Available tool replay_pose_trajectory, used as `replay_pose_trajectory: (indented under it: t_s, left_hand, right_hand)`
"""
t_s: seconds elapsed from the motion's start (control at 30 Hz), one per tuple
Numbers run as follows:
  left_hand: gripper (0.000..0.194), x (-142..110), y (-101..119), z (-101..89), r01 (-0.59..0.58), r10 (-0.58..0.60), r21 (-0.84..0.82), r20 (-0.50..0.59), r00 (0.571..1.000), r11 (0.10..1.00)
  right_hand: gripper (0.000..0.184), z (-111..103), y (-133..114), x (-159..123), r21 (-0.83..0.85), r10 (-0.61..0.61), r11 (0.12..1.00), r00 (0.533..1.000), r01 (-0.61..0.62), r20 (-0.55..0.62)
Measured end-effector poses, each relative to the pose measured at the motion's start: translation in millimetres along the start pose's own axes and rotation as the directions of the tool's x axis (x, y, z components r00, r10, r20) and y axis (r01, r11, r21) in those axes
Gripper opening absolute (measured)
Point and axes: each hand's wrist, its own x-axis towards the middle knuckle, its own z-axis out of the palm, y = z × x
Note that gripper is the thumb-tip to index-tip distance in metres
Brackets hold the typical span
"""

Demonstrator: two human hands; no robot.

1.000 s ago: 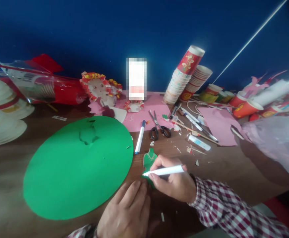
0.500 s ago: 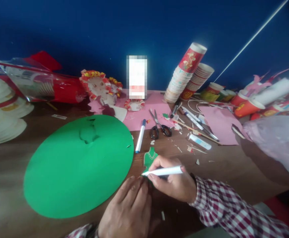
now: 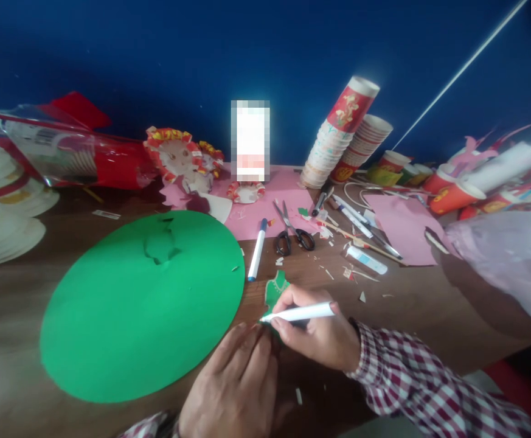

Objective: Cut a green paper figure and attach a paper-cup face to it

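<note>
In my right hand (image 3: 317, 331) is a white marker (image 3: 306, 312), gripped like a pen with the thumb and fingers closed round it. Its tip points left, at the lower part of a small green paper cutout (image 3: 275, 291). This cutout is dress-shaped, with a pale edge and a row of light dots near its neck; my fingers cover much of it. My left hand (image 3: 235, 377) lies flat, palm down, its fingertips pressing on the lower end of the cutout by the marker tip. A large green paper disc (image 3: 142, 328) with a piece cut out lies to the left.
A blue-capped marker (image 3: 258, 249) and black-handled scissors (image 3: 295, 234) lie beyond my hands. Stacked paper cups (image 3: 338, 137) lean near the blue wall. A glue tube (image 3: 366, 260), pens and paper scraps are at right; a lit screen (image 3: 250, 137) stands at the back, paper plates (image 3: 7, 231) left.
The marker tip has shifted very slightly at the cutout's lower edge. Both hands otherwise keep their places, and the view has drifted a little.
</note>
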Motion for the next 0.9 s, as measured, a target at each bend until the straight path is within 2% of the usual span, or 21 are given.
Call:
replay_pose_trajectory:
  t_s: [0.2,0.43,0.6,0.9]
  left_hand:
    - [0.039,-1.5,-0.2,-1.0,-0.002,0.003,-0.014,0.009,1.0,1.0]
    - [0.037,-2.5,-0.9,0.3,-0.032,0.034,-0.04,0.04,0.999,0.999]
    - [0.034,-2.6,-0.6,2.4,-0.012,0.012,-0.024,0.004,1.0,1.0]
    - [0.039,-0.3,-0.6,-0.4,-0.022,0.022,-0.009,0.027,0.999,1.0]
  right_hand:
    - [0.002,-0.2,0.2,0.4,0.031,0.038,0.999,0.999,-0.038,0.0]
    - [0.006,-3.5,2.0,-0.9,0.235,0.17,0.959,0.985,-0.156,-0.04]
    - [0.004,-6.7,0.4,-3.1,0.086,0.069,0.994,0.996,-0.064,-0.064]
    - [0.004,-5.4,1.3,-3.0,0.126,0.08,0.989,0.997,-0.076,-0.024]
